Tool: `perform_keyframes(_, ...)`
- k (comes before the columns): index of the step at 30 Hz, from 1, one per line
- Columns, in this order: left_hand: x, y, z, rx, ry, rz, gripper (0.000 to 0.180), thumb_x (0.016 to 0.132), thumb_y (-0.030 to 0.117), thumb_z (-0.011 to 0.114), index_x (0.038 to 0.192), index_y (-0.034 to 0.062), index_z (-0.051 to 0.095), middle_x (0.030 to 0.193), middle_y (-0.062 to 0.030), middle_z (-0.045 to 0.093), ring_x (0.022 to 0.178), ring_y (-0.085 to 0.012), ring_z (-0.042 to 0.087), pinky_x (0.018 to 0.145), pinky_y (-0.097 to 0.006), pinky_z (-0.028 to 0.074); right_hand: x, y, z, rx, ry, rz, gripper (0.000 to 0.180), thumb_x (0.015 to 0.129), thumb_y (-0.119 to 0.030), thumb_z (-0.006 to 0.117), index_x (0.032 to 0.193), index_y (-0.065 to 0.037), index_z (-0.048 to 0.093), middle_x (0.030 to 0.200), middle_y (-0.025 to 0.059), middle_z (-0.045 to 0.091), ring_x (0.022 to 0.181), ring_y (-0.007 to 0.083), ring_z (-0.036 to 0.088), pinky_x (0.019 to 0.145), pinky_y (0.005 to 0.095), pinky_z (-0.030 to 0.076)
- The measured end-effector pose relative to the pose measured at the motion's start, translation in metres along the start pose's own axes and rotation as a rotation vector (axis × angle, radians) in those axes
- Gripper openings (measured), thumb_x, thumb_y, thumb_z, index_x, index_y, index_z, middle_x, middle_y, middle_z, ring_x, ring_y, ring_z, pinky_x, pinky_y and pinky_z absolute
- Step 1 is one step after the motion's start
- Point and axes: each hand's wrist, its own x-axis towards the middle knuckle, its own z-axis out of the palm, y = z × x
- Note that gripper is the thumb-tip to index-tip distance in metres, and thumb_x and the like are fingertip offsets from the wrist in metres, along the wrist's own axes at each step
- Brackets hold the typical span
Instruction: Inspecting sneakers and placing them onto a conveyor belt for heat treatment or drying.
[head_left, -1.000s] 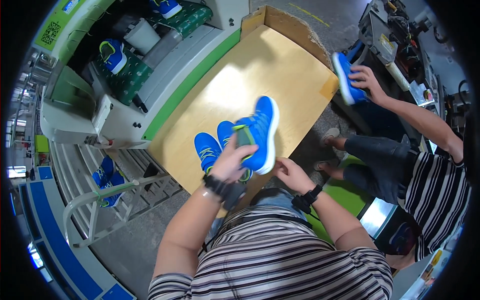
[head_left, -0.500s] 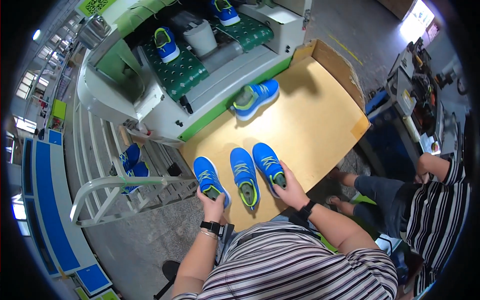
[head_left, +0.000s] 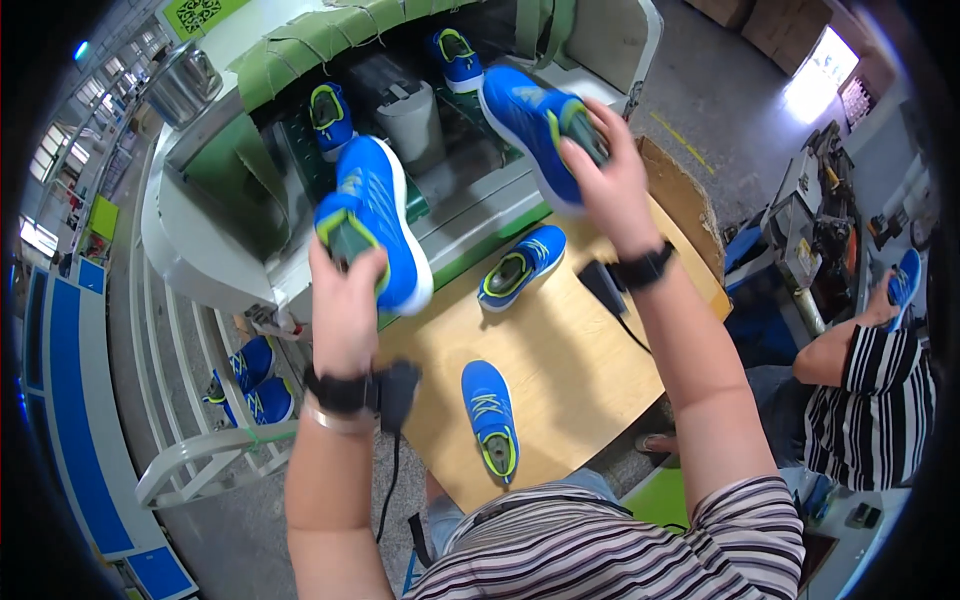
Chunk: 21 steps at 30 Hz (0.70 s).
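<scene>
My left hand [head_left: 345, 300] grips a blue sports shoe with a lime-green lining [head_left: 375, 225] by its heel, raised high above the wooden table [head_left: 580, 380]. My right hand [head_left: 605, 180] holds a second blue shoe [head_left: 530, 115] by its heel, lifted toward the green conveyor machine [head_left: 300, 60]. Two more blue shoes lie on the table: one near my body [head_left: 490, 415], one farther off by the machine's edge [head_left: 520, 265].
Blue shoes [head_left: 330, 115] [head_left: 458, 55] ride on green pads inside the machine beside a grey bucket [head_left: 410, 115]. More blue shoes [head_left: 250, 385] sit on a low rack at left. A person in a striped shirt [head_left: 865, 400] sits at right holding a blue shoe [head_left: 903, 280].
Both hands have lifted a shoe each off the table and raised them toward the machine. One shoe stays near my body; the view has tilted upward.
</scene>
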Motion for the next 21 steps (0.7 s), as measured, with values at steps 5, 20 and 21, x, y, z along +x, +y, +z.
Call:
perform_keyframes(5, 0.096, -0.015, 0.037, 0.829, 0.297, 0.217, 0.072, 0.084, 0.013, 0.063, 0.144, -0.0063, 0.029, 0.144, -0.0278, 0.029, 0.129, -0.0424, 0.039, 0.109, -0.039, 0.034, 0.066, 0.058, 0.076, -0.407, -0.017, 0.089, 0.053, 0.083, -0.014, 0.063, 0.134, -0.013, 0.053, 0.121, 0.0219, 0.057, 0.113, 0.0393, 0.056, 0.099, 0.0420, 0.045)
perform_keyframes(20, 0.009, -0.193, 0.117, 0.743, -0.515, 0.059, 0.094, 0.074, 0.024, 0.080, 0.150, 0.0028, 0.028, 0.140, -0.0259, 0.048, 0.130, -0.0388, 0.047, 0.108, -0.041, 0.039, -0.348, 0.055, -0.088, -0.637, -0.997, 0.437, 0.073, 0.086, -0.033, 0.063, 0.150, -0.013, 0.034, 0.160, 0.0195, 0.017, 0.146, 0.0460, 0.014, 0.115, 0.0605, 0.016)
perform_keyframes(21, 0.013, -0.198, 0.120, 0.726, -0.572, -0.104, 0.097, 0.073, 0.022, 0.081, 0.151, 0.0029, 0.026, 0.137, -0.0264, 0.051, 0.127, -0.0386, 0.050, 0.107, -0.041, 0.041, -0.356, 0.046, -0.095, -0.609, -1.016, 0.469, 0.074, 0.084, -0.033, 0.065, 0.149, -0.013, 0.036, 0.160, 0.0189, 0.017, 0.146, 0.0455, 0.015, 0.116, 0.0602, 0.016)
